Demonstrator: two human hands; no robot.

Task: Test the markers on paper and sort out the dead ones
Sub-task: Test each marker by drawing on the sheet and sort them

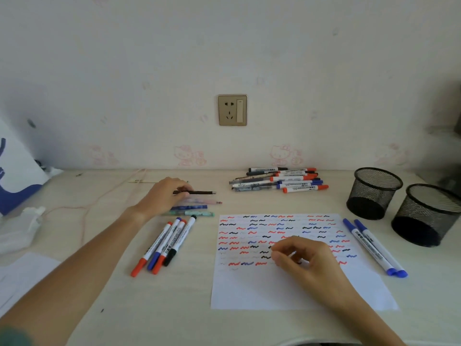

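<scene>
A white paper sheet [287,290] full of red, blue and black test squiggles lies on the desk. My right hand [301,263] hovers over its middle with curled fingers; whether it holds anything is unclear. My left hand [164,196] reaches to the left of the sheet and pinches a thin dark pen [199,192], above a few pale and blue pens [197,208] lying side by side. Several capped markers [164,243] lie in a row left of the sheet. Two blue markers [374,245] lie at its right edge. A heap of markers and pens [279,182] sits by the wall.
Two black mesh cups [374,193] [429,216] stand at the right. A thin cable [87,208] runs across the left of the desk, near white crumpled stuff [20,228] and a blue-and-white bag [15,176]. A wall socket [232,110] is above the desk.
</scene>
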